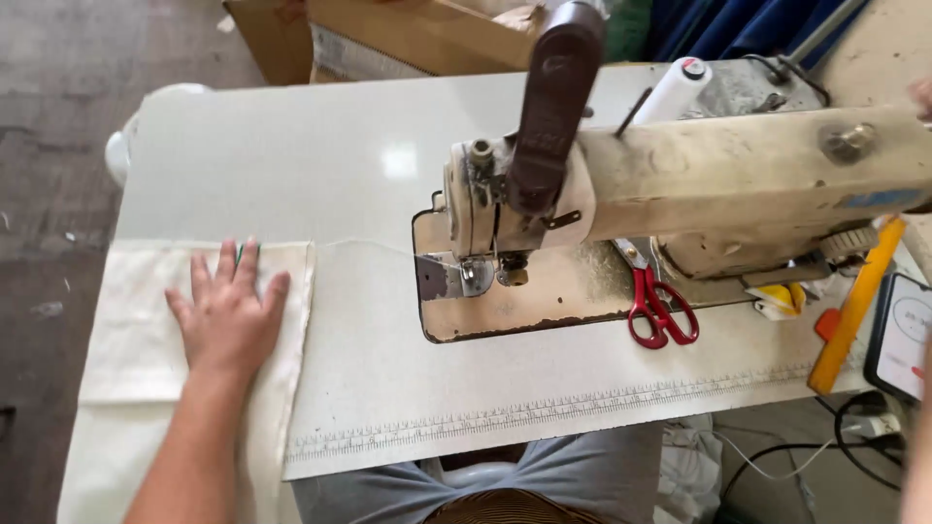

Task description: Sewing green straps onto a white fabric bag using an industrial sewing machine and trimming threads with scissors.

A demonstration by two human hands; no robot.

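Note:
My left hand point(227, 315) lies flat, fingers spread, on a piece of cream fabric point(136, 330) at the left end of the table. The fabric hangs over the table's left and near edges. A thin green thing shows at my fingertips, too small to make out. A worn cream sewing machine point(738, 180) with a brown top lever stands on the right, its needle and presser foot point(476, 275) over a metal plate. Only a sliver of my right hand point(920, 93) shows at the right edge, above the machine's wheel end; its grip cannot be made out.
Red-handled scissors point(662, 311) lie on the machine bed. A yellow ruler point(854, 306) and a phone point(903, 335) sit at the right. A white tube point(675, 89) and cardboard boxes point(408, 34) are behind. A printed measuring scale point(544, 412) runs along the table's near edge. Cables trail below right.

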